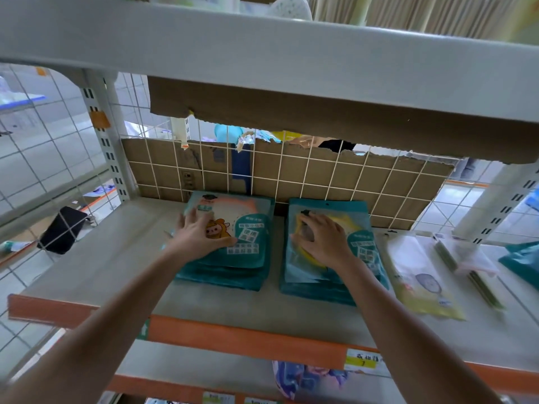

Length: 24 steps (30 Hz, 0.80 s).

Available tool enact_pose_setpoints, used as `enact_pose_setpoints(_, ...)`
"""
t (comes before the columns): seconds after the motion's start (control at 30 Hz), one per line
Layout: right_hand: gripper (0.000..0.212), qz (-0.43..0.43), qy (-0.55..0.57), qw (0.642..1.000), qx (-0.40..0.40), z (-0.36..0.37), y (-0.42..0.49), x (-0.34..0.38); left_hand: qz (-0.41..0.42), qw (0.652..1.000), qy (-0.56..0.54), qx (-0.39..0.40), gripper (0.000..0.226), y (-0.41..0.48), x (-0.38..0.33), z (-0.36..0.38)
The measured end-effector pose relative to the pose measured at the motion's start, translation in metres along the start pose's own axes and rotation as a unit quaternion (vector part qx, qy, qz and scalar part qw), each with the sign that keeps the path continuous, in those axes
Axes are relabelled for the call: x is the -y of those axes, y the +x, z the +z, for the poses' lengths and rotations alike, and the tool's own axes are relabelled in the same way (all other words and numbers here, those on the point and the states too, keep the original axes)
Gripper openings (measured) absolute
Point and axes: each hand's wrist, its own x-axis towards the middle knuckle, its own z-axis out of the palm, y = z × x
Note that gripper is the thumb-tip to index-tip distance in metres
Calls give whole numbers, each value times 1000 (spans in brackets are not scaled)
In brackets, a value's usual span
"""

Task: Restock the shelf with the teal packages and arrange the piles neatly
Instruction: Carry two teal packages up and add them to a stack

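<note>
Shelf: a pale grey metal shelf board [96,258] with an orange front rail [248,336] that carries a yellow price tag [361,360].
Left pile: a stack of flat teal plastic packages [230,277] lies near the back of the board, its edges fanned out and uneven; the top one shows an orange cartoon print.
Right pile: a second stack of teal plastic packages [315,290] sits just beside the first, apart from it by a narrow gap, with a yellow item showing through the top package's window.
Left hand [201,233]: fingers spread and nearly straight, palm down, resting flat on the left pile's top package; it grasps nothing.
Right hand [325,242]: on top of the right pile, fingers bent with their tips on the top package; whether they pinch it or only press cannot be told.
Backing: a torn brown cardboard sheet [294,177] stands behind a white wire grid [335,167].
Neighbours: a clear and pale yellow package [423,277] lies just right of the right pile, with a thin green strip pack [478,282] beyond it.
</note>
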Motion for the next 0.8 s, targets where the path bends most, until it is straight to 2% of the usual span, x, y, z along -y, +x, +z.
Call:
enact_pose_setpoints(0.1, 64, 2, 5, 1000, 3, 0, 0, 0, 7, 1000, 4, -6, 103, 0, 0, 3)
enact_pose_setpoints(0.23, 64, 5, 3, 1000, 6, 0, 1, 0, 15, 999, 26, -19, 93, 1, -4, 5)
enact_pose_setpoints(0.47, 63, 9, 13, 1000, 11, 1, -1, 0, 17, 999, 38, -27, 91, 0, -11, 5)
enact_pose_setpoints(0.6, 62, 8, 11, 1000, 21, -1, 0, 1, 19, 995, 59, -82, 84, -5, -13, 5)
enact_pose_setpoints(0.7, 57, -18, -2, 1000, -11, -4, -4, 7, -6, 989, 18, -147, 71, -12, -8, -3)
enact_pose_setpoints(0.8, 56, -75, 34, 996, -44, -9, -14, 28, -40, 987, -105, -117, 68, -16, 3, -13)
